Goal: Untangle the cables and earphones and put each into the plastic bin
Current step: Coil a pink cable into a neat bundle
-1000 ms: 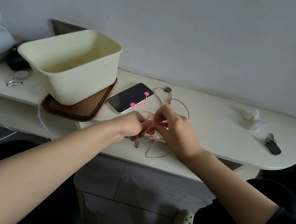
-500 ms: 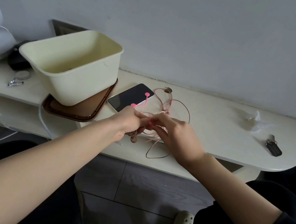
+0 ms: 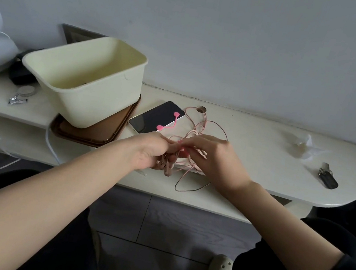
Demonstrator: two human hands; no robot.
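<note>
Lowered since a second ago, the right hand (image 3: 219, 161) now lies level with the left hand (image 3: 147, 151), their fingertips meeting over the pink earphones (image 3: 193, 134). Left fingers curl round the bunched strands, with the earbuds (image 3: 168, 171) dangling beneath toward six o'clock; the right thumb and fingers pinch a strand. That tangle sits on the tabletop (image 3: 251, 146) near its front edge, its long axis running from loops at twelve o'clock to one drooping over the edge at six. At ten o'clock the cream plastic bin (image 3: 98, 102) stands on a brown tray (image 3: 94, 134); a phone (image 3: 154, 117) bearing a pink cable tie (image 3: 176, 114) lies between bin and tangle. Keys (image 3: 327, 179) rest at three o'clock, crumpled wrap (image 3: 305, 144) at two
</note>
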